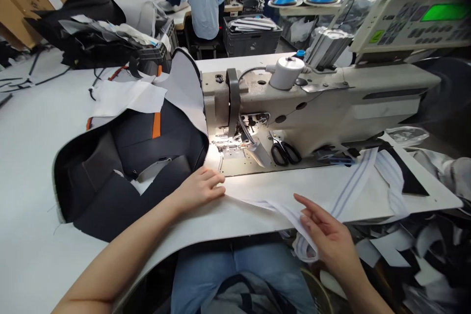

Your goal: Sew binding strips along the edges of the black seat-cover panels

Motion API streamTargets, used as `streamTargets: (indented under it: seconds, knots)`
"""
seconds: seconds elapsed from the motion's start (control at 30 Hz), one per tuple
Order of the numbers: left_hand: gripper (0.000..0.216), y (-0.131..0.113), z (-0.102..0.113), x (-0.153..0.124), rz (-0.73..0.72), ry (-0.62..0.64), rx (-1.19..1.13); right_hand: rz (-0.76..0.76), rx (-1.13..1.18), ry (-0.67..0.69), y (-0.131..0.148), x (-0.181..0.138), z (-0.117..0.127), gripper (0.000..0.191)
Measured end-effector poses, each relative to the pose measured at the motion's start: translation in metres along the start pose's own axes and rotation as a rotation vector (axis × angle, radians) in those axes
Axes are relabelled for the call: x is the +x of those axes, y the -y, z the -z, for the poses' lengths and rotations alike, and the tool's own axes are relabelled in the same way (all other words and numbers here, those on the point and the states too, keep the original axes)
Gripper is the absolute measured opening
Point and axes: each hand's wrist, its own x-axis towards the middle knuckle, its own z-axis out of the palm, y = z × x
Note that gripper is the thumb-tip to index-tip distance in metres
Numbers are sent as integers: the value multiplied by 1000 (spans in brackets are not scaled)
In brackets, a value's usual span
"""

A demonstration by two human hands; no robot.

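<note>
My left hand (200,189) lies at the front right edge of a black padded seat cover (154,149) with an orange tab. Its fingers are curled over the end of a white tape with grey stripes (285,210). From there the tape runs right across the table edge and loops down in front of my lap. My right hand (327,233) is beside this tape, palm turned inward, index finger stretched and apart from the thumb. The tape passes close by the thumb; whether it touches is unclear. Behind the hands stands a sewing machine (320,108), its needle area lit.
Black-handled scissors (285,152) lie on the machine bed. More striped tape (355,181) drapes over the table (33,171) at right. Fabric scraps (401,250) fill the space below. A control panel (412,22) tops the machine. A person (202,2) sits farther back near a grey crate (252,41).
</note>
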Motion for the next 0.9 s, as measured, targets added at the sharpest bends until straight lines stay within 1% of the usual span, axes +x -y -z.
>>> streamTargets:
  seconds: [0.07,0.1,0.17,0.23,0.3,0.37,0.43,0.47,0.5,0.53,0.57,0.63,0.7,0.73,0.8,0.83,0.9]
  knots:
    - [19,-4,-4,4,62,-35,83,117,-86,-64,10,-7,5,37]
    - [20,-7,-5,7,90,-43,76,208,-128,-54,16,-9,3,34]
    - [20,-15,-4,11,113,-35,-75,392,-164,58,28,-11,-9,31]
    - [29,-26,1,13,81,-11,-344,506,-136,230,36,-8,-24,35]
    - [39,-37,8,14,37,52,-610,549,-95,387,41,-3,-37,42]
    - [44,-46,14,15,14,179,-797,546,-70,522,44,1,-44,47]
    - [37,-51,16,14,27,316,-895,505,-64,624,47,3,-47,49]
    - [31,-52,16,14,45,352,-898,475,-72,651,49,4,-46,50]
    - [25,-52,14,13,60,354,-866,444,-90,657,51,4,-44,49]
    - [21,-52,12,12,68,323,-798,416,-117,634,53,4,-41,46]
    - [19,-51,9,11,66,266,-700,394,-150,585,53,4,-36,43]
    - [23,-47,1,9,77,112,-446,375,-227,466,52,3,-27,32]
    - [27,-40,-8,7,115,-11,-213,402,-293,387,45,-1,-18,23]
    - [27,-36,-13,5,136,-44,-120,437,-319,373,41,-4,-16,20]
    - [24,-28,-22,3,181,-55,9,528,-378,393,32,-15,-16,17]
    - [22,-25,-25,2,202,-41,42,578,-424,433,28,-22,-19,17]
    - [19,-21,-32,0,247,-9,61,681,-545,578,23,-35,-27,17]
